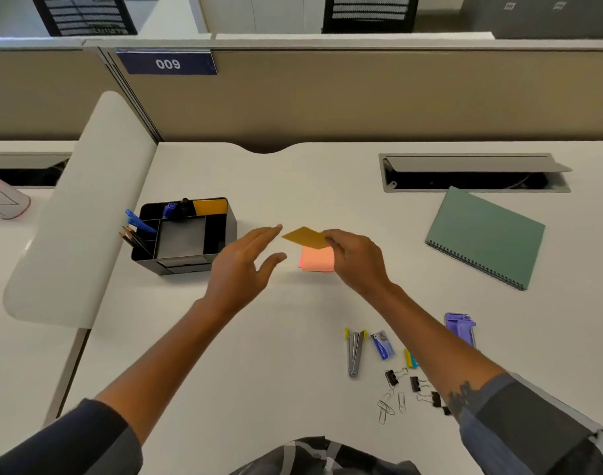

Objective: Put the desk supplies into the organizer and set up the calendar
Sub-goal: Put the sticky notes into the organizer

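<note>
A black desk organizer (224, 228) stands left of centre, with pencils, blue pens and a yellow pad in its compartments. My right hand (356, 257) pinches a yellow sticky-note pad (305, 237) above the desk. A pink sticky-note pad (317, 258) lies on the desk just under it. My left hand (243, 265) is open, fingers spread, its fingertips close to the yellow pad's left corner. A green spiral-bound calendar (485, 236) lies flat at the right.
Near the front right lie a staple remover (355, 351), a staple box (383, 344), binder clips (415, 383), paper clips (387, 407), coloured flags (410, 358) and a purple item (459, 327). A cable hatch (475, 173) is open at the back. A cup (3, 197) stands far left.
</note>
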Demonstrator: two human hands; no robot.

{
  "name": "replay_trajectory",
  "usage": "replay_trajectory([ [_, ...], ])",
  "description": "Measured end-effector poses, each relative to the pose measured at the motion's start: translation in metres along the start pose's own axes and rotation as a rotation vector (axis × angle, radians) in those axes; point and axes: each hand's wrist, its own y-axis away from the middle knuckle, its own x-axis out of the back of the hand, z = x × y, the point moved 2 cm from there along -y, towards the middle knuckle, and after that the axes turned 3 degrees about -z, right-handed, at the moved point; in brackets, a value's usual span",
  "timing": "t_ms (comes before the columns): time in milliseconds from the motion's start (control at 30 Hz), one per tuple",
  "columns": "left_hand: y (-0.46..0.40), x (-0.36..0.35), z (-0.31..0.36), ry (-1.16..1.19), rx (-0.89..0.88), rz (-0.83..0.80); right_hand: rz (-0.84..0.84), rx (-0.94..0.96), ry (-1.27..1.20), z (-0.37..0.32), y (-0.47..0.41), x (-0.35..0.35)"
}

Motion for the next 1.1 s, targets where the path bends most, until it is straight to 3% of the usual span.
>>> replay_trajectory([
  [167, -0.015, 0.006, 0.006, 0.063, -0.048, 0.064, -0.023, 0.055, -0.184, -0.025, 0.013, -0.004],
  [333, -0.018, 0.039, -0.012, -0.059, -0.061, 0.148, -0.080, 0.027, -0.223, -0.033, 0.022, -0.014],
  [533, -0.062, 0.099, -0.084, -0.213, 0.182, 0.190, -0.052, -0.054, -0.167, -0.015, 0.039, -0.017],
  [733, -0.090, 0.111, -0.125, -0.326, 0.195, 0.054, -0.077, -0.112, -0.108, 0.001, 0.049, -0.016],
  [1100, -0.098, 0.079, -0.155, -0.456, 0.051, -0.161, -0.102, -0.133, -0.013, 0.012, 0.042, -0.026],
])
